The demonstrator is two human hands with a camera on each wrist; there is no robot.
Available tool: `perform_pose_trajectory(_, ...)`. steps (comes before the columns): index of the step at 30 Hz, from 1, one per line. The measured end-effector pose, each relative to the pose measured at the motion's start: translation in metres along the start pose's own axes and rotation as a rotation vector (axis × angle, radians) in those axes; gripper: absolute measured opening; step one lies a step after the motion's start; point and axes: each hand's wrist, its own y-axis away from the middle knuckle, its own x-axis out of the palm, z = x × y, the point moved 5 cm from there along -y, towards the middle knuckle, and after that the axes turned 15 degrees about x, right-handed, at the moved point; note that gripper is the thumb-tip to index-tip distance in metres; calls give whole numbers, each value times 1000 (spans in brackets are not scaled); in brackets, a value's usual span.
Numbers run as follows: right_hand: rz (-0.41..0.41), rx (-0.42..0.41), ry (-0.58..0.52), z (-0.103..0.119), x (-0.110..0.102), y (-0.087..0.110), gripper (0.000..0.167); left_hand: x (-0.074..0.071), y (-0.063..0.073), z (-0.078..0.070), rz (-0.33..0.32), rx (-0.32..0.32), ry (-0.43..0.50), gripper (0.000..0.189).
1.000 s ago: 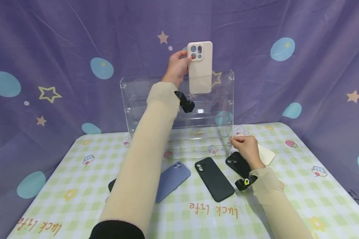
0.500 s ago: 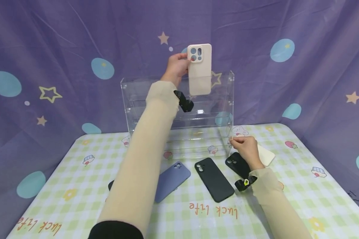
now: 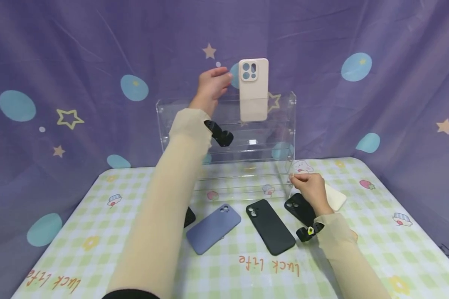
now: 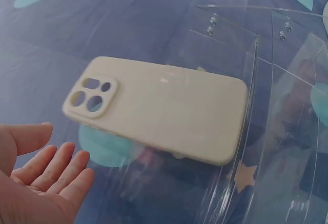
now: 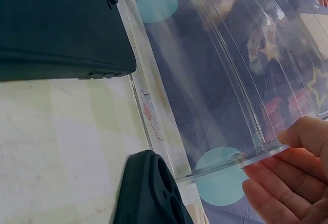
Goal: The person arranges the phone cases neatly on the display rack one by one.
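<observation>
A cream phone case point(image 3: 254, 101) with camera cutouts stands upright in the top tier of a clear acrylic display rack point(image 3: 293, 133). Just left of the case is my left hand point(image 3: 212, 86), its fingers loosely extended. In the left wrist view a gap shows between that hand point(image 4: 43, 180) and the case point(image 4: 169, 108). Lower down, my right hand point(image 3: 310, 191) pinches the rack's right side edge between thumb and fingers, as the right wrist view of this hand point(image 5: 294, 172) also shows.
On the checked tablecloth point(image 3: 254, 280) lie a blue-grey phone case point(image 3: 214, 228), a dark green one point(image 3: 271, 228), a black one point(image 3: 299, 207) and a cream one point(image 3: 335, 197) partly behind my right hand. My left sleeve covers most of another black item point(image 3: 189, 217).
My left hand has let go of the cream phone case and drawn away to the left. The case stays upright on the rack. My right hand keeps its pinch on the rack edge.
</observation>
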Motion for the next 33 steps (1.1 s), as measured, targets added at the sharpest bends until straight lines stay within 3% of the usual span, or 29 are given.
perform_pose_trajectory(11, 7, -1, 11, -2, 0, -4, 22, -43, 39, -8, 75, 52, 76, 42)
perform_pose_trajectory(19, -20, -1, 18, -6, -8, -9, 22, -77, 74, -3, 231, 60, -28, 41)
perform_pose_trajectory(26, -12, 18, 24, -7, -13, -10, 23, -118, 109, 26, 335, 132, -110, 44)
perform_pose_trajectory(30, -12, 28, 20, -9, -14, -10, 24, -138, 133, 53, 384, 112, -178, 45)
perform_pose_trajectory(33, -21, 34, 21, -11, -17, -8, 24, -152, 151, 76, 419, 89, -170, 46)
